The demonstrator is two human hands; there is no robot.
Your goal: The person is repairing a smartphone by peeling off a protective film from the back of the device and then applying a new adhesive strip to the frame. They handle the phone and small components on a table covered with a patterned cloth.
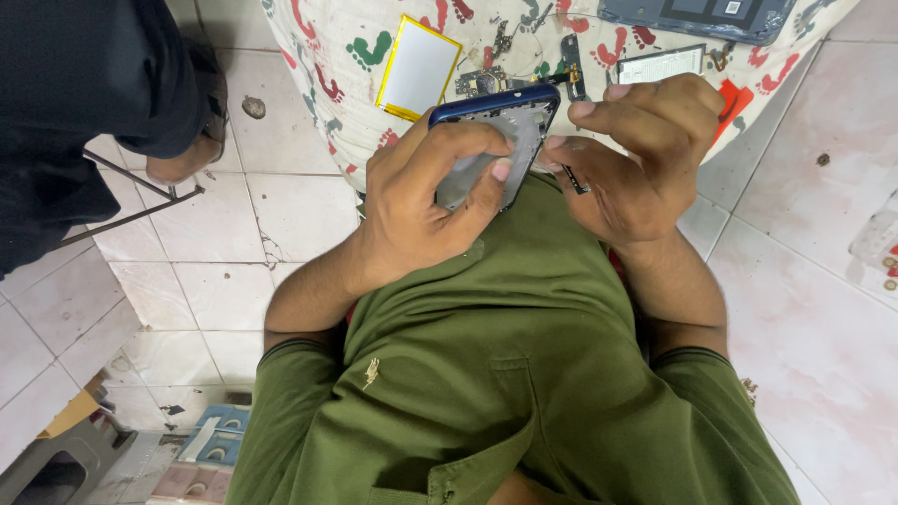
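Note:
My left hand (421, 201) grips a blue phone frame (510, 117) with a grey inner side, thumb pressed across its lower part. My right hand (641, 154) is beside the frame's right edge, its fingers curled and pinching a small dark part (574, 180) against the frame. Both hands are held over my green shirt, just below a cloth with coloured footprints (327, 47).
On the cloth lie a flat white battery with yellow edges (418, 67), small circuit parts (482, 81), a white-labelled module (660, 65) and a dark phone panel (697, 17). A person in black (84, 103) crouches at the left on the white tiled floor (814, 309).

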